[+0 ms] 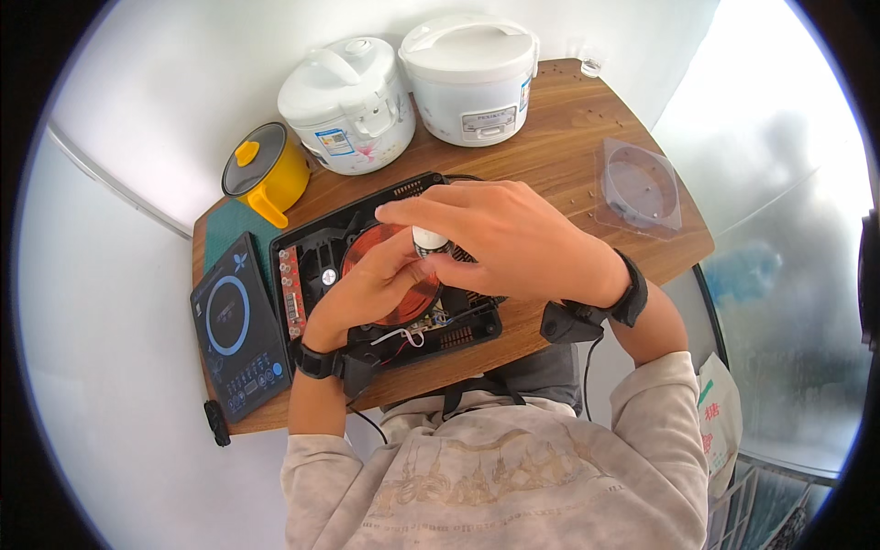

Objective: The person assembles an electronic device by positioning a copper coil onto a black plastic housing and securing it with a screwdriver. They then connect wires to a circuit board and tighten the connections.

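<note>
white-topped container (428, 238) is held between nearly closed left hand (374, 280) and half-curled right hand (513, 234), probably for steadiness, above opened induction cooker (467, 332).

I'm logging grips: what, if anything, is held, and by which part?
A small white-topped container, between the left hand and right hand, seemingly by its sides; fingers hide the exact contacts.
</note>
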The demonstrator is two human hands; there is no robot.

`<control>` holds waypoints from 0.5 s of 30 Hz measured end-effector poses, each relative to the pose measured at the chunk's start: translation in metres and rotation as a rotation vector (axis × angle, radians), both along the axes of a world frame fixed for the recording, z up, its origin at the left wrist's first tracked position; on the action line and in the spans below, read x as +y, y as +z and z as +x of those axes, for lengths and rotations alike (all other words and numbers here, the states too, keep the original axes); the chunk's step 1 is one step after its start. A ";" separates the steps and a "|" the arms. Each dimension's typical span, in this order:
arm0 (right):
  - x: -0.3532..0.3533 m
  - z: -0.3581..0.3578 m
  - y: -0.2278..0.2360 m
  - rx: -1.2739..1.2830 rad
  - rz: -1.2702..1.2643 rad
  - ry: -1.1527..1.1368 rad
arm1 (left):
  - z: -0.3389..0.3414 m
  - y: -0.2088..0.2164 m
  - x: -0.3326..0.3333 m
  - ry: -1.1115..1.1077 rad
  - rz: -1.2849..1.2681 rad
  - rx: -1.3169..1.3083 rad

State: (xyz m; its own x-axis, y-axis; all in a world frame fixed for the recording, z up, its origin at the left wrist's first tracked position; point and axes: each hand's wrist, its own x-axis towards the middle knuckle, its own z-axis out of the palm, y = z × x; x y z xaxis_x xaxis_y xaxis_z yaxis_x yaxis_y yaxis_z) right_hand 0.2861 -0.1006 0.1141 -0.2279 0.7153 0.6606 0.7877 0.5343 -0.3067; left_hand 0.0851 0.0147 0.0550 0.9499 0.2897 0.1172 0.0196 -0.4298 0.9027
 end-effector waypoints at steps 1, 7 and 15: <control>0.000 0.000 0.001 0.007 -0.049 0.021 | 0.000 0.003 -0.002 0.004 0.044 -0.017; 0.010 -0.001 -0.002 -0.198 -0.124 -0.183 | 0.009 -0.002 -0.010 0.049 -0.262 -0.042; -0.004 -0.004 0.004 -0.118 -0.124 -0.130 | 0.007 -0.007 -0.006 0.169 -0.096 -0.037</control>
State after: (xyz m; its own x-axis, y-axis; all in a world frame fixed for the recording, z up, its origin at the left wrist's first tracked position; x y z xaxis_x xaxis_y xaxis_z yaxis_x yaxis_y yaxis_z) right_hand 0.2820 -0.1050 0.1180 -0.1989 0.8180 0.5397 0.8819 0.3896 -0.2655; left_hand 0.0925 0.0087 0.0484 0.8822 0.4565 0.1156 0.0500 -0.3350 0.9409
